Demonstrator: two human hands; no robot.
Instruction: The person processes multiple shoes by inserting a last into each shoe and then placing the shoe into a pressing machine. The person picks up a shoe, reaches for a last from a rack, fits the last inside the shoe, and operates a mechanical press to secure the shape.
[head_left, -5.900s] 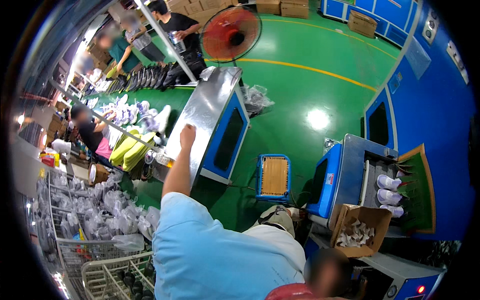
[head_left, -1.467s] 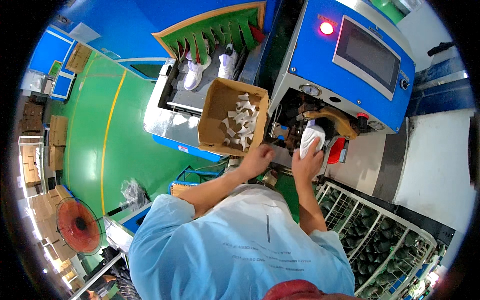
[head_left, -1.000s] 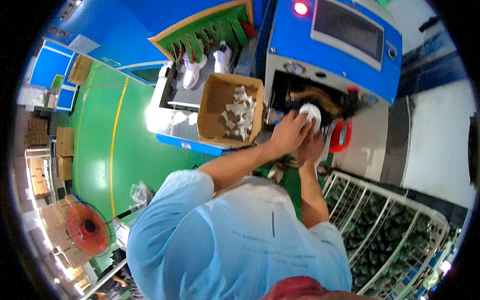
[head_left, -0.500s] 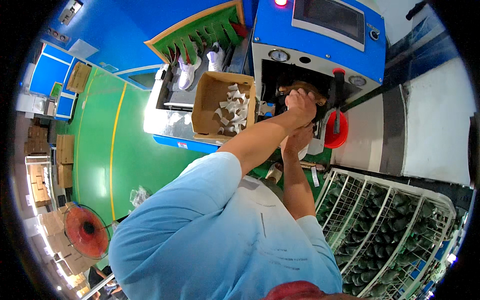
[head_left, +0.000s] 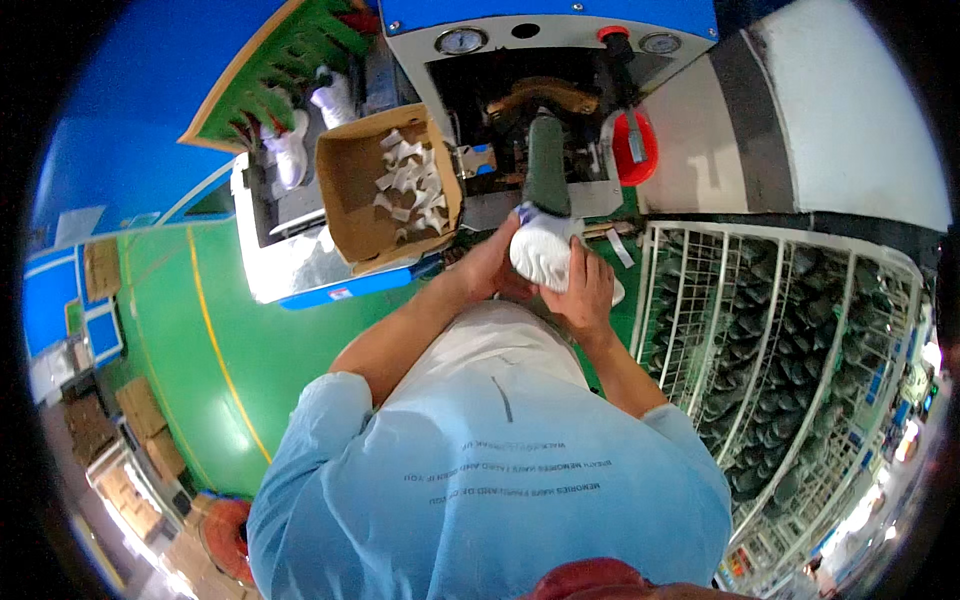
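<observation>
While clamped on shoe (head_left: 541,252), left hand (head_left: 494,264) and right hand (head_left: 584,288) clear of carton rim (head_left: 450,192)

Lettering: dark print in several rows across the front of the pale blue shirt (head_left: 470,530), inverted in this view (partly legible, wording not transcribed). Label: one small white-and-red sticker (head_left: 341,294) on the blue edge below the metal surface, illegible. Dials: left gauge (head_left: 461,40) and right gauge (head_left: 660,43) on the machine front (head_left: 570,55), figures too small to read.

Light-blue shirt (head_left: 480,535) fading to white; short loose sleeves (head_left: 335,405); dark printed lettering (head_left: 515,468); dark stripe (head_left: 502,399)
</observation>
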